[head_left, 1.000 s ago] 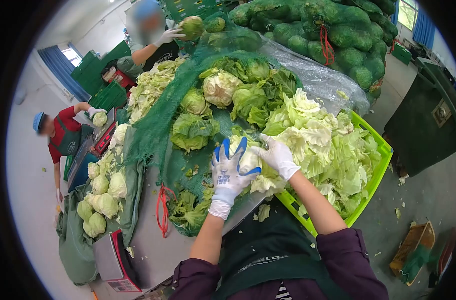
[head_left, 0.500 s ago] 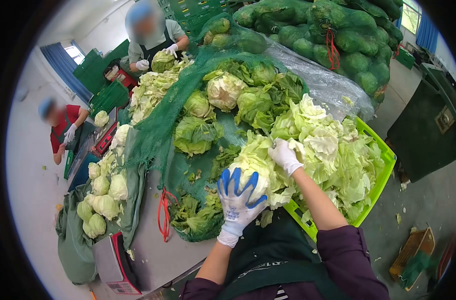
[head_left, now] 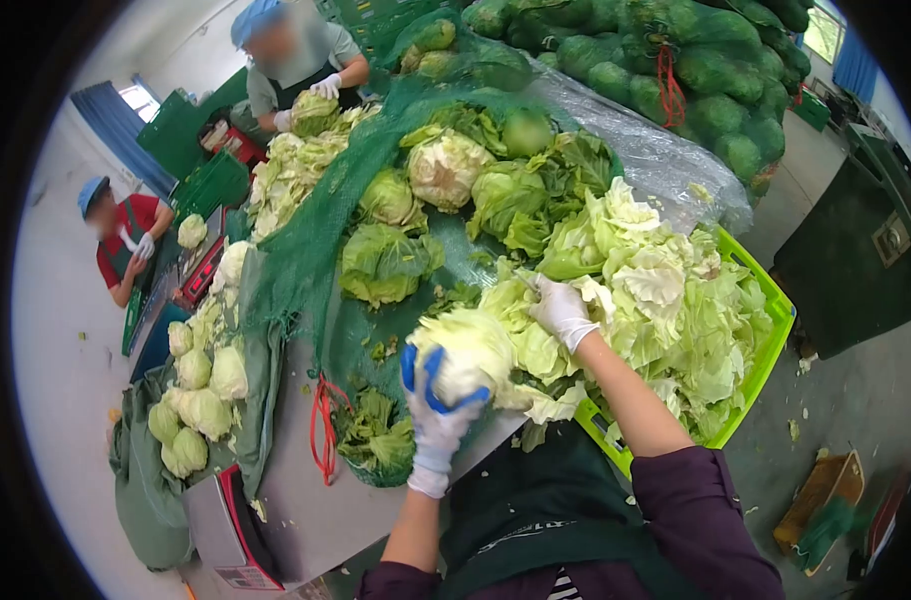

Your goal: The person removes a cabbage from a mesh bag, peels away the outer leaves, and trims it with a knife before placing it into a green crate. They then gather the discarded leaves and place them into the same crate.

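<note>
My left hand (head_left: 440, 415), in a white glove with blue fingers, grips a pale trimmed cabbage (head_left: 463, 352) from its near left side. My right hand (head_left: 561, 308), in a thin white glove, is closed among loose cabbage leaves (head_left: 510, 310) just right of that head; what its fingers hold, if anything, is hidden. Beside it, outer leaves pile high in a lime-green crate (head_left: 765, 350). Beyond both hands, untrimmed cabbages (head_left: 387, 262) lie in an opened green net sack (head_left: 305, 255).
Trimmed cabbages (head_left: 207, 410) lie on the left of the table (head_left: 325, 530), near a scale (head_left: 230, 530). Two co-workers (head_left: 310, 60) stand beyond. Full net sacks (head_left: 715, 80) are stacked behind. A dark bin (head_left: 855, 250) and brown crate (head_left: 820, 505) stand right.
My left hand has moved left and toward me with the cabbage, which has come away from the leaves at my right hand. My right hand has shifted slightly left.
</note>
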A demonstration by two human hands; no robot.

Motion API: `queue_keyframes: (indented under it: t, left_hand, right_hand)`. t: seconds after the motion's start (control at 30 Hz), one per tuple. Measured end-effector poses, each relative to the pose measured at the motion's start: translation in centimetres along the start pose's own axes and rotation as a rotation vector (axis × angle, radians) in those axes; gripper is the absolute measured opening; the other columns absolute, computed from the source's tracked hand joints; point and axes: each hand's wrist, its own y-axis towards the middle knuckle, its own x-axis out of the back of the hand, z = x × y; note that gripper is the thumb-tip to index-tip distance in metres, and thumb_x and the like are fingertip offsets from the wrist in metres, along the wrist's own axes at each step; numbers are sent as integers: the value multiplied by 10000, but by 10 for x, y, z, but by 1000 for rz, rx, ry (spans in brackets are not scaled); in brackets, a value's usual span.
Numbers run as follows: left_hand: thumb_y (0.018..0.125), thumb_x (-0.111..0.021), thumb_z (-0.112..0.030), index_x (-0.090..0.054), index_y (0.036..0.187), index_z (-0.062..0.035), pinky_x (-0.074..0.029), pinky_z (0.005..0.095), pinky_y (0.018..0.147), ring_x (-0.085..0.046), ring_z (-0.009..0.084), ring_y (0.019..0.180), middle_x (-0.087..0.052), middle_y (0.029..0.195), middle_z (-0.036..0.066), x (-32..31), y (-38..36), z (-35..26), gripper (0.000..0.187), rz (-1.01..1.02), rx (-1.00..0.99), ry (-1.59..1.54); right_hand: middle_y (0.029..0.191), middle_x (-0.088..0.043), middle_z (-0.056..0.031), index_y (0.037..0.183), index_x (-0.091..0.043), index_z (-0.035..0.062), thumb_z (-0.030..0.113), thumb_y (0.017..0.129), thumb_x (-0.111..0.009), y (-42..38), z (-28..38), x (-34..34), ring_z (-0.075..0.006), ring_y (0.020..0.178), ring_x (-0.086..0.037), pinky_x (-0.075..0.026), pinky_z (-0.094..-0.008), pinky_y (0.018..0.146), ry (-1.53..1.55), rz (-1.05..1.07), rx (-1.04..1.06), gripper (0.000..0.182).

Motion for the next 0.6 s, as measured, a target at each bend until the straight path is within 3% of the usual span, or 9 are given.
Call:
queue_keyframes:
  t: [0.1,0.17,0.27,0.33,0.37,0.43,0.47,0.6]
  left_hand:
    - [639,-815,-165,-413,1366,-70,-384,431,1037,-381,309,1275,-351,1392,154,13,27,31,837,40,24,-118]
    - [702,-752,-75,-336,1419,-77,-446,366,994,-441,264,1234,-370,1389,129,21,41,13,829,118,381,-763]
    - [752,-693,-26,-325,1429,-89,-484,332,950,-482,230,1200,-393,1382,99,24,56,39,773,189,383,-820]
    - [776,-685,-35,-329,1425,-81,-476,334,960,-481,218,1208,-403,1389,84,21,57,40,741,129,427,-882]
    - [788,-682,-47,-335,1420,-69,-472,326,963,-483,209,1207,-410,1387,80,18,60,47,721,95,437,-874]
    - [836,-665,-143,-365,1397,-26,-433,321,996,-478,199,1211,-435,1373,92,14,63,69,646,59,430,-851]
    - [836,-665,-143,-365,1397,-26,-433,321,996,-478,199,1211,-435,1373,92,15,65,72,646,56,428,-853]
    - [860,-630,-278,-421,1341,5,-373,344,1033,-472,222,1208,-476,1321,115,22,72,106,596,45,518,-1061]
  right_hand:
    - [865,-656,-162,1187,-556,152,298,737,-738,2,-2,-7,-345,811,-639,-501,-425,712,38,-35,45,507]
    - [880,-656,-163,1271,-493,159,340,736,-742,-17,23,13,-342,819,-641,-502,-420,727,112,-163,27,617]
    - [899,-657,-163,1323,-439,150,390,735,-742,-58,80,44,-328,826,-645,-507,-405,736,140,-189,-42,705]
    - [850,-650,-209,1331,-386,43,452,740,-701,-83,90,33,-347,783,-654,-515,-424,673,146,-172,236,785]
    - [850,-650,-209,1331,-386,43,452,740,-701,-91,92,20,-347,783,-654,-515,-424,673,144,-172,231,785]
    - [839,-652,-155,1236,-509,97,379,744,-728,-94,87,-12,-324,746,-647,-519,-405,672,151,-129,185,608]
    - [839,-652,-155,1236,-509,97,379,744,-728,-87,75,-23,-324,746,-647,-519,-405,672,149,-129,188,608]
    - [783,-640,-187,911,-608,40,227,796,-647,-50,22,-20,-349,721,-636,-510,-438,650,51,-299,5,223]
